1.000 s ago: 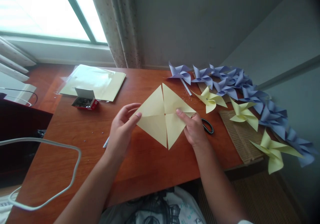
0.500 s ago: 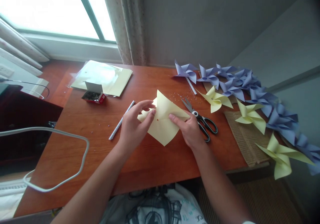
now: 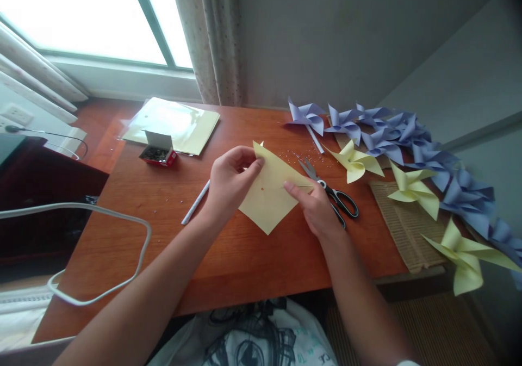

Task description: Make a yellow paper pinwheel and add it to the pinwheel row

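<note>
A square of yellow paper (image 3: 271, 205) with a small hole near its middle is held above the table, one corner pointing toward me. My left hand (image 3: 234, 175) pinches its upper left edge between thumb and fingers. At the right corner, my right hand (image 3: 316, 205) grips the sheet, thumb on top beside a slit. Scissors (image 3: 340, 197) with black handles lie partly behind my right hand, blades apart. Left of my left hand rests a white paper stick (image 3: 196, 202), its upper end hidden by that hand.
Yellow pinwheels (image 3: 414, 189) and several purple pinwheels (image 3: 383, 143) line the right side, some over corrugated cardboard (image 3: 402, 227). A small red box (image 3: 159, 151) of dark bits stands before a paper stack (image 3: 175, 124). A white cable (image 3: 122, 213) crosses the left edge. Tiny scraps lie beyond the scissors.
My left hand has moved from the paper's middle up to its upper left edge and now pinches it. The paper lies flatter. My right hand keeps its hold.
</note>
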A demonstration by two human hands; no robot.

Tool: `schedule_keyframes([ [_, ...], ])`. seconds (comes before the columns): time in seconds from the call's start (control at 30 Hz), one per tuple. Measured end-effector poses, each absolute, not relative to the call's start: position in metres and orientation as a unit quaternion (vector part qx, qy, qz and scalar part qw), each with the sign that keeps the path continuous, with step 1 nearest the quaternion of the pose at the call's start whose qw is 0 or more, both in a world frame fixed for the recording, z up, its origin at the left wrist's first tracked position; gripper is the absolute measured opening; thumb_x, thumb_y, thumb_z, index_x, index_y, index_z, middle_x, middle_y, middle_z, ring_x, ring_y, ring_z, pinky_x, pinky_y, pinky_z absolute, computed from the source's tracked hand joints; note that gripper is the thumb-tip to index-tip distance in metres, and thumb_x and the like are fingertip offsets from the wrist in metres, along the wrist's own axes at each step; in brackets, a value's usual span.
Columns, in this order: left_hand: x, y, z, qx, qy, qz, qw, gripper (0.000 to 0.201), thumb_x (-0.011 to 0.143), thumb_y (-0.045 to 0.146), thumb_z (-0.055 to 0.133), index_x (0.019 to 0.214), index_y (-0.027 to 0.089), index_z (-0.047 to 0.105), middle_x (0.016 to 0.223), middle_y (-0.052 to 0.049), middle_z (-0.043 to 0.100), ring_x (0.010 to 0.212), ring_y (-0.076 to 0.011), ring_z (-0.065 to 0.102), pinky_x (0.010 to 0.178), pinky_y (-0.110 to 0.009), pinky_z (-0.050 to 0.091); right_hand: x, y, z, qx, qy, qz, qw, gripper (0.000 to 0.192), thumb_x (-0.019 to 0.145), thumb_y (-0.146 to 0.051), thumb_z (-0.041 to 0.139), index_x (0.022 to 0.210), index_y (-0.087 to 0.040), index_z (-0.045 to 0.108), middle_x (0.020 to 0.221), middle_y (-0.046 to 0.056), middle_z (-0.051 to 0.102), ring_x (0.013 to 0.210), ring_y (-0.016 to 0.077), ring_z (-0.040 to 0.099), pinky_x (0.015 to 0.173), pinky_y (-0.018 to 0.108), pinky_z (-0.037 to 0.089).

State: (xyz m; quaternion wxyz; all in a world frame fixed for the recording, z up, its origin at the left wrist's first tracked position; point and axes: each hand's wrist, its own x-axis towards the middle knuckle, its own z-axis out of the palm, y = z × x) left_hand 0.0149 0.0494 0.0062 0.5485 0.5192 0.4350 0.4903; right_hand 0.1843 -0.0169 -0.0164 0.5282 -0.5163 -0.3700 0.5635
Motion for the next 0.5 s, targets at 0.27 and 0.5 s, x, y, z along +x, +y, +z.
schedule_keyframes([
  [0.27, 0.014, 0.054, 0.001, 0.677, 0.430, 0.364, 0.473, 0.017, 0.084, 0.032, 0.067, 0.083, 0.015, 0.072, 0.076, -0.004, 0.071, 0.069, -0.0154, 0.058, 0.062, -0.025, 0.043, 0.202, 0.000, -0.008, -0.566, -0.507, 0.339, 0.555, 0.023, 0.088, -0.040, 0.073, 0.104, -0.024, 0.074, 0.107, 0.006, 0.077, 0.103, 0.0243, 0.072, 0.096, 0.041, 0.057],
  [0.5, 0.014, 0.041, -0.006, 0.670, 0.401, 0.328, 0.531, 0.013, 0.086, 0.027, 0.063, 0.085, 0.015, 0.070, 0.079, -0.004, 0.072, 0.072, -0.0159, 0.061, 0.064, -0.025, 0.044, 0.192, 0.019, 0.002, -0.504, -0.638, 0.318, 0.488, 0.005, 0.087, -0.026, 0.074, 0.091, -0.023, 0.074, 0.092, 0.002, 0.075, 0.086, 0.0184, 0.071, 0.082, 0.033, 0.060],
])
